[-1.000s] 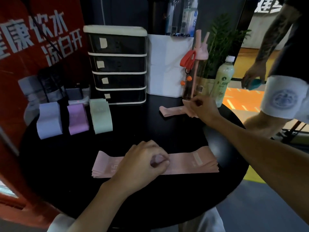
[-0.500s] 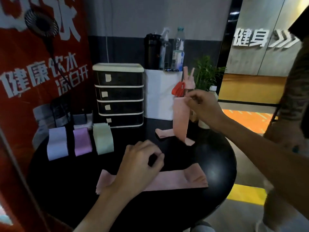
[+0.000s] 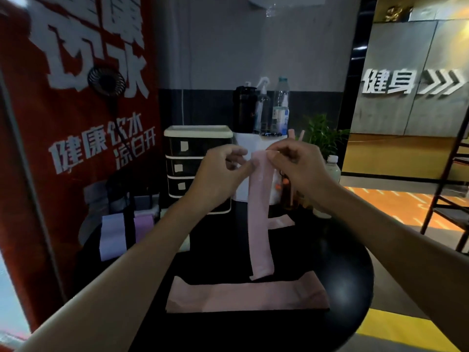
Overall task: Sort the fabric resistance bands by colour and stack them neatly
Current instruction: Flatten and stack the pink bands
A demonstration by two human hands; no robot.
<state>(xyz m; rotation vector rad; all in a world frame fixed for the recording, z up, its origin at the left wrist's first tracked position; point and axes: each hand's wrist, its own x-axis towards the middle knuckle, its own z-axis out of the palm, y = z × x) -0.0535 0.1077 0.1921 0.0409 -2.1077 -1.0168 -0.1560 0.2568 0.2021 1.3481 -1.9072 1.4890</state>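
Now my left hand and right hand pinch the top of a pink band hanging mid-frame, above the pink stack lower down. It looks soft, light and floppy; I'd hold both top corners to keep it flat.

A single wide-angle camera, worn on the head, supplies the only view. It faces forward and slightly down from the near edge of the round black worktop, close enough that both forearms enter from the bottom corners. The left hand and right hand, pinching a pink band, sit at frame centre. The field extends to the red banner at left and the wall sign at far right.
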